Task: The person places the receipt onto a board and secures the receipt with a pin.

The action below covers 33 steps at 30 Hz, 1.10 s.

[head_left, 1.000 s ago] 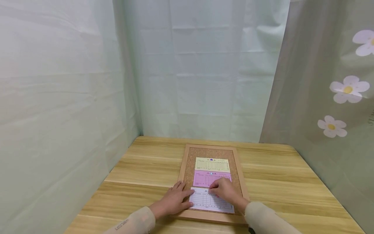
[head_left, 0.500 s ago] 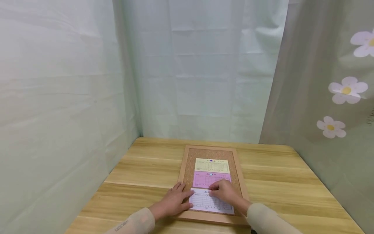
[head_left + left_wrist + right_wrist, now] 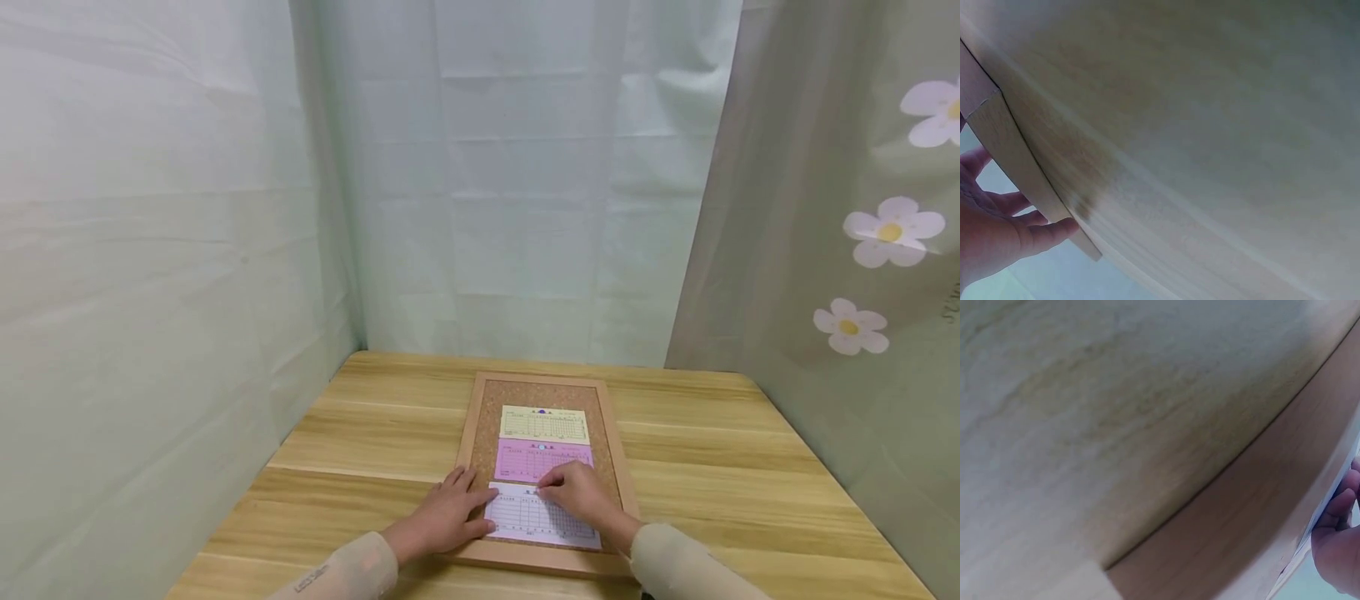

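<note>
A wood-framed cork board (image 3: 491, 396) lies flat on the table, bearing three printed form slips in a column. The yellow slip (image 3: 517, 423) is farthest, with a purple pushpin (image 3: 542, 412) at its top middle. Below it, the pink slip (image 3: 513, 462) has a pale blue pushpin (image 3: 542, 447). Nearest is the white slip (image 3: 517, 517). My left hand (image 3: 444, 512) rests with spread fingers on the board's left frame and the white slip's left edge. At that slip's top middle, my right hand (image 3: 581, 496) pinches what seems a small pushpin, mostly hidden by the fingertips.
The wooden table (image 3: 720, 467) extends on both sides of the board. Pale curtains (image 3: 517, 183) surround it at the back and left, and a flower-printed curtain (image 3: 847, 250) hangs on the right.
Both hands stay at the white slip with barely any movement; my right fingertips shift very slightly at its top edge. The slips and board keep their places.
</note>
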Each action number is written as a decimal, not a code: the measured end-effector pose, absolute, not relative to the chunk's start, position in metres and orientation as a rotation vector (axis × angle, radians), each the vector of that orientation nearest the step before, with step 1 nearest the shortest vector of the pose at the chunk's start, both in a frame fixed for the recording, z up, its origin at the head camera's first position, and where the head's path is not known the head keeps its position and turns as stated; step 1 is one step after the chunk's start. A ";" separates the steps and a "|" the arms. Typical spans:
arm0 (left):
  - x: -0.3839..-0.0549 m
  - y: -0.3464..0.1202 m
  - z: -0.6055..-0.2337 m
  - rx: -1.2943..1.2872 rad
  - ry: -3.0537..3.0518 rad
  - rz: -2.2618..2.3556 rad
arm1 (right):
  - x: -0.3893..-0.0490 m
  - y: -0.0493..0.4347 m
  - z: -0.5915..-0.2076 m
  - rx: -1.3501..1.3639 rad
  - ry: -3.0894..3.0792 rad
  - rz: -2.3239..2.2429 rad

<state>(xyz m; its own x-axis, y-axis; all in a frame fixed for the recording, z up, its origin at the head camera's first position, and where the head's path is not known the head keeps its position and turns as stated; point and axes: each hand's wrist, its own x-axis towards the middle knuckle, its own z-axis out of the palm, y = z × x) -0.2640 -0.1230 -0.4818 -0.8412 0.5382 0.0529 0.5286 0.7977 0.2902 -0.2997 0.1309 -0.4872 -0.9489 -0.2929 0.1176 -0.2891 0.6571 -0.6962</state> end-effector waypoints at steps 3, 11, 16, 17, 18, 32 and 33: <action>-0.265 -0.123 -0.481 0.877 2.951 0.456 | -0.301 0.130 -0.487 -0.475 2.861 -1.188; -0.263 -0.123 -0.481 0.876 2.943 0.460 | -0.301 0.129 -0.488 -0.455 2.848 -1.176; -0.264 -0.122 -0.482 0.877 2.953 0.466 | -0.299 0.129 -0.485 -0.480 2.898 -1.130; -0.265 -0.122 -0.482 0.877 2.956 0.466 | -0.299 0.129 -0.484 -0.485 2.911 -1.113; -0.265 -0.121 -0.483 0.875 2.958 0.463 | -0.299 0.129 -0.483 -0.488 2.916 -1.103; -0.266 -0.128 -0.486 0.894 2.950 0.465 | -0.294 0.134 -0.487 -0.707 2.893 -1.048; -0.266 -0.129 -0.486 0.898 2.952 0.469 | -0.294 0.136 -0.488 -0.702 2.893 -1.068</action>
